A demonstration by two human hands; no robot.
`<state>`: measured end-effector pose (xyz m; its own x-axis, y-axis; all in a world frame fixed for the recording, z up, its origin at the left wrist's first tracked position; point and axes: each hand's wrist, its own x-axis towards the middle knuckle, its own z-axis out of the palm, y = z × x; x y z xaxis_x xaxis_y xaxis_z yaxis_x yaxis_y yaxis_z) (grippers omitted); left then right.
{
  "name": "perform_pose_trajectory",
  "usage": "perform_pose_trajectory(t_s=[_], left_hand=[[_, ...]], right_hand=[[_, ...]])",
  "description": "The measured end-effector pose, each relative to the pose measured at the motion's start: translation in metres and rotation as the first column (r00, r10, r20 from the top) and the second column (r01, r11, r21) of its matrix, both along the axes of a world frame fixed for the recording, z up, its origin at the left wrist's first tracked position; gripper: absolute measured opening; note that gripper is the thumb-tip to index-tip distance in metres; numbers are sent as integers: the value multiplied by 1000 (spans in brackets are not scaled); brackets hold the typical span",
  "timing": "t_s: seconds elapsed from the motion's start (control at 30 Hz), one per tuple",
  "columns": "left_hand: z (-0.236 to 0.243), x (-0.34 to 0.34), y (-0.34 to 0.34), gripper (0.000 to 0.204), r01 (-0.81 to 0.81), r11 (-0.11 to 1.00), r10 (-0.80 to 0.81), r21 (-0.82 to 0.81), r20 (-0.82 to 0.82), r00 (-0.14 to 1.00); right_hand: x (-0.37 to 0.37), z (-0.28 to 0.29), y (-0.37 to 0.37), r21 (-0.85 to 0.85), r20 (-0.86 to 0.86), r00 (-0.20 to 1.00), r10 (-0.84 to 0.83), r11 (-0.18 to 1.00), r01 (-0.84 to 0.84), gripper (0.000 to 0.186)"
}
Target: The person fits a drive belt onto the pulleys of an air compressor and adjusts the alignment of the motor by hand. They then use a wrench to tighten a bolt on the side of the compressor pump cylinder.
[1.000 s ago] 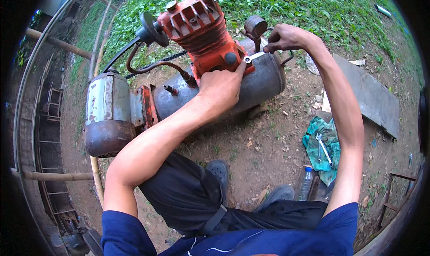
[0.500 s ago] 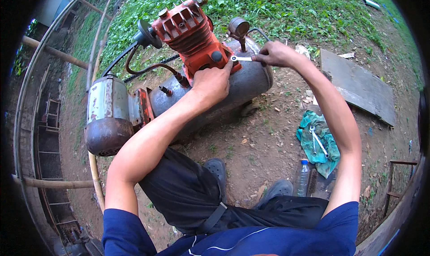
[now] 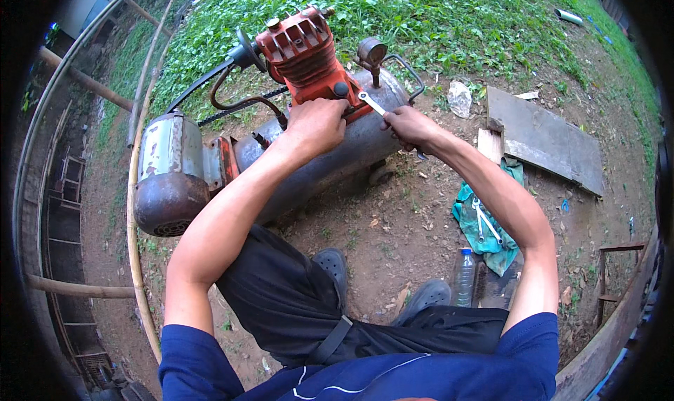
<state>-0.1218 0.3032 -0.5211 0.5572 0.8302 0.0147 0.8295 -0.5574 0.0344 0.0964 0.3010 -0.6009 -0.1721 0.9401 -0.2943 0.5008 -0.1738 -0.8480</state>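
A red, finned air compressor pump (image 3: pixel 302 54) sits on a grey metal tank (image 3: pixel 351 145). My right hand (image 3: pixel 411 129) is closed around a combination wrench (image 3: pixel 373 104), whose ring end is at the right corner of the pump's base, beside a black round knob (image 3: pixel 341 89). The wrench handle slants down to the right, and its other end shows below my palm. My left hand (image 3: pixel 316 126) rests at the front of the pump's base with bent fingers; its fingertips and whatever they grip are partly hidden.
A grey motor (image 3: pixel 167 159) stands left of the tank. A pressure gauge (image 3: pixel 371 51) and a bent metal handle (image 3: pixel 414 75) rise at its right. Other wrenches (image 3: pixel 484 222) lie on a green cloth (image 3: pixel 500 261) beside a plastic bottle (image 3: pixel 465 278). A board (image 3: pixel 547 138) lies farther right.
The wrench handle has swung from nearly level to slanting down, and my right hand has come lower and nearer. My left index finger has drawn back from the wrench's ring end.
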Motion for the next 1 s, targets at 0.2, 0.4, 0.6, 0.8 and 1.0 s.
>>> perform_pose_trajectory(t_s=[0.2, 0.4, 0.6, 0.8, 1.0], left_hand=[[35, -14, -19, 35, -129, 991, 128, -37, -15, 992], [49, -49, -23, 48, -297, 944, 294, 146, 36, 955], [8, -70, -7, 68, -151, 957, 71, 248, 305, 950], [-7, -67, 5, 62, -176, 954, 86, 242, 343, 935], [-6, -54, 0, 60, -216, 950, 127, 225, 355, 926]], right_hand=[[17, 11, -11, 8, 12, 962, 274, 962, -274, 32], [13, 10, -28, -294, -550, 835, -36, 944, -152, 25], [2, 6, -30, -346, -637, 757, -143, 931, -116, 25], [-20, 4, -43, -432, -697, 653, -296, 900, -54, 24], [-62, -3, -59, -493, -683, 519, -515, 848, 193, 27]])
